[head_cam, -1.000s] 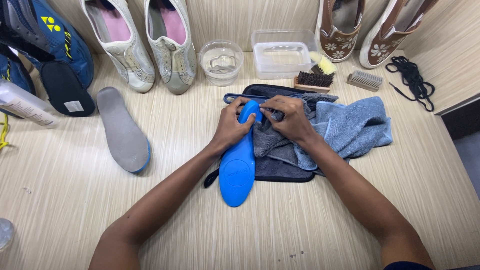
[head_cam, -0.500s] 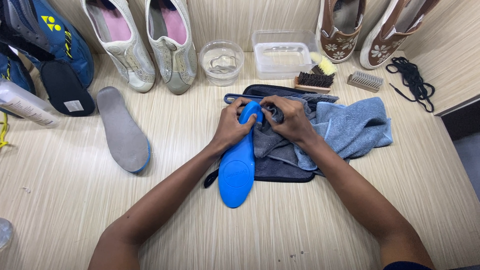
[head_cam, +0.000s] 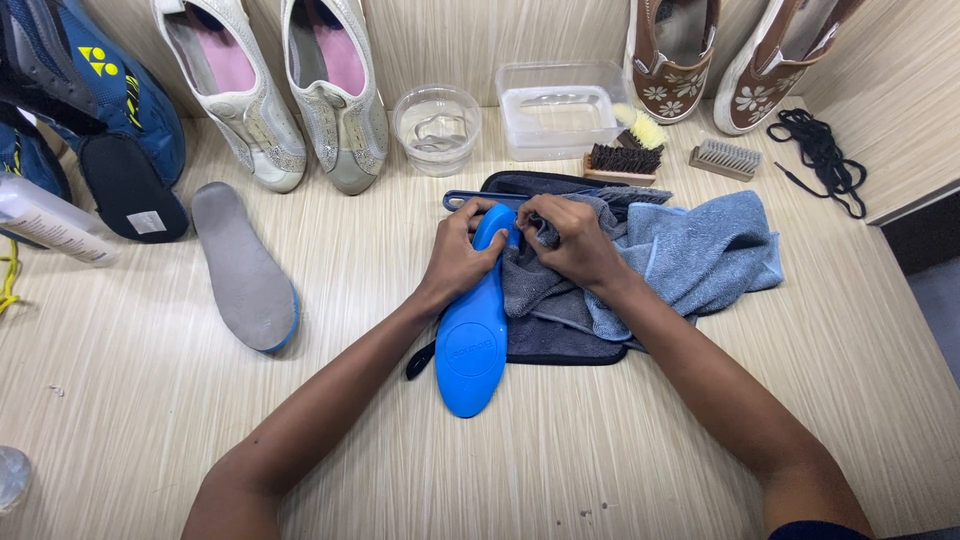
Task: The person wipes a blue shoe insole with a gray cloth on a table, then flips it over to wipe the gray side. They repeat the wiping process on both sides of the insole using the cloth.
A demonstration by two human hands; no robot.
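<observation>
A bright blue insole (head_cam: 472, 345) lies lengthwise on the wooden table (head_cam: 150, 420), its heel end toward me. My left hand (head_cam: 457, 255) grips its far end from the left. My right hand (head_cam: 570, 240) holds a bunched part of a blue-grey cloth (head_cam: 700, 250) and presses it against the insole's tip. The cloth spreads out to the right over a dark mat (head_cam: 560, 340).
A grey insole (head_cam: 240, 265) lies to the left. Two white shoes (head_cam: 270, 90) and blue shoes (head_cam: 90, 110) lean at the back left, two brown floral shoes (head_cam: 720, 60) at the back right. A water bowl (head_cam: 436, 128), plastic tub (head_cam: 560, 108), brushes (head_cam: 625, 155) and black laces (head_cam: 825, 160) stand behind.
My hands shifted only slightly on the insole's tip; the right hand's cloth moved a little against it. The insole stays in place.
</observation>
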